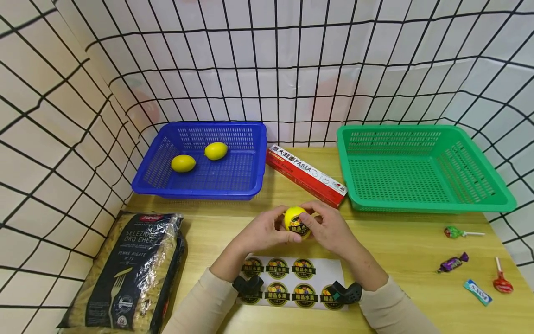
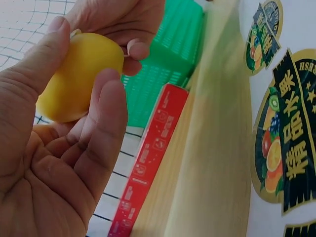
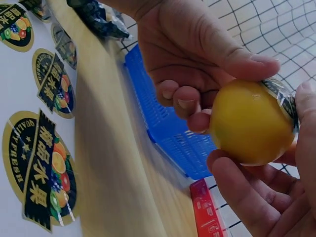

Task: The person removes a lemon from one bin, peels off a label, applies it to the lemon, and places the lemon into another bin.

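A yellow lemon (image 1: 293,214) is held between both hands above the table's middle. On its near side sits a round black-and-gold fruit sticker (image 1: 298,226). The left hand (image 1: 267,230) grips the lemon from the left, its thumb along the near side. From the right, the right hand (image 1: 329,228) holds the lemon too, its thumb touching the sticker. In the right wrist view, the edge of the sticker (image 3: 281,96) shows on the lemon (image 3: 252,123). Below the hands lies a white sheet (image 1: 323,265) bearing several matching stickers, partly covered by the wrist cameras.
A blue basket (image 1: 208,192) with two lemons (image 1: 183,163) stands back left, a green basket (image 1: 429,206) back right. Between them lies a red pasta box (image 1: 306,178). A bag of penne (image 1: 125,269) lies at left; several candies, including a purple one (image 1: 452,263), lie at right.
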`<state>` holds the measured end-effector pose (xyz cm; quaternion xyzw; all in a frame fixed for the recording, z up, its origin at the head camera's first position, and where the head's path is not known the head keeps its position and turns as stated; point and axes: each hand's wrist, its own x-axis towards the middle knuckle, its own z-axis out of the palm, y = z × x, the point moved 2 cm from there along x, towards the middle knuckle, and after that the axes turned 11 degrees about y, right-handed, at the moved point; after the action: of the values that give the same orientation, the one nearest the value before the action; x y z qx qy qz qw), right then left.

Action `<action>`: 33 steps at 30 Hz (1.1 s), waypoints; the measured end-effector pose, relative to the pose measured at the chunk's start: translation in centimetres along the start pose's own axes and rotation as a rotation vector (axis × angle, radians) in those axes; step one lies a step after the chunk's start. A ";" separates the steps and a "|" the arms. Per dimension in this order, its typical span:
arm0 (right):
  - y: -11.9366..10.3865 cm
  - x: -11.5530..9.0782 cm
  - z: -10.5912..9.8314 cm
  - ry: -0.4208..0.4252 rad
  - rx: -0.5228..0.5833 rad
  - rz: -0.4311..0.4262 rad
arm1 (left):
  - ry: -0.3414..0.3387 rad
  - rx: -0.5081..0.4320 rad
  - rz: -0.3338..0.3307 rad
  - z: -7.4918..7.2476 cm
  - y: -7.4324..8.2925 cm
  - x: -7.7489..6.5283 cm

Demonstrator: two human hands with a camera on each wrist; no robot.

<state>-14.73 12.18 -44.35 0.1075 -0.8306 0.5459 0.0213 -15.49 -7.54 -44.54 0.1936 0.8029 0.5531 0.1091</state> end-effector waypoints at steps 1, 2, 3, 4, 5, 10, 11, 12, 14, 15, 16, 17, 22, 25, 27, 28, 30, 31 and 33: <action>0.0 0.0 -0.1 -0.005 0.006 0.002 | -0.015 -0.041 -0.009 0.0 -0.1 0.0; 0.0 0.1 -0.1 -0.012 0.013 0.008 | -0.029 -0.080 -0.019 -0.1 -0.1 0.0; 0.0 0.1 -0.2 -0.021 0.018 0.015 | -0.040 -0.115 -0.025 -0.2 -0.1 0.0; -0.1 0.1 -0.3 -0.030 0.019 0.020 | -0.051 -0.148 -0.032 -0.2 -0.2 0.0; -0.1 0.0 -0.4 -0.040 0.017 0.024 | -0.062 -0.178 -0.036 -0.3 -0.2 0.1; -0.3 -0.2 -0.9 -0.088 0.011 0.006 | -0.081 -0.207 -0.030 -0.4 -0.1 0.1; -0.3 -0.3 -1.0 -0.095 0.016 -0.002 | -0.083 -0.205 -0.027 -0.4 -0.2 0.1; -0.3 -0.3 -1.1 -0.104 0.025 -0.011 | -0.086 -0.202 -0.022 -0.4 -0.2 0.1; -0.3 -0.5 -1.2 -0.127 0.045 -0.024 | -0.090 -0.200 -0.021 -0.4 -0.3 0.1; -0.2 -0.5 -1.3 -0.138 0.053 -0.029 | -0.091 -0.198 -0.020 -0.3 -0.3 0.1; -0.2 -0.6 -1.3 -0.147 0.057 -0.035 | -0.092 -0.195 -0.020 -0.3 -0.3 0.1; -0.2 -0.7 -1.4 -0.154 0.059 -0.041 | -0.094 -0.194 -0.019 -0.2 -0.3 0.1; 0.0 -1.0 -1.6 -0.169 0.048 -0.050 | -0.099 -0.184 -0.024 0.1 -0.3 0.1; 0.0 -1.1 -1.5 -0.152 0.027 -0.062 | -0.089 -0.164 -0.038 0.4 -0.2 0.1; 0.0 -1.2 -1.5 -0.127 0.005 -0.083 | -0.072 -0.140 -0.048 0.5 -0.1 0.1; 0.0 -1.2 -1.4 -0.111 -0.006 -0.090 | -0.063 -0.130 -0.051 0.6 0.0 0.1; 0.1 -1.3 -1.3 -0.085 -0.020 -0.095 | -0.045 -0.110 -0.058 0.6 0.1 0.1; 0.1 -1.3 -1.3 -0.075 -0.024 -0.094 | -0.037 -0.100 -0.060 0.7 0.1 0.1; 0.2 -1.4 -1.3 -0.061 -0.026 -0.082 | -0.030 -0.086 -0.055 0.7 0.1 0.1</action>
<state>-13.54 13.62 -44.23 0.1580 -0.8327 0.5303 0.0196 -15.29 -6.88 -44.65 0.1746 0.7817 0.5809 0.1447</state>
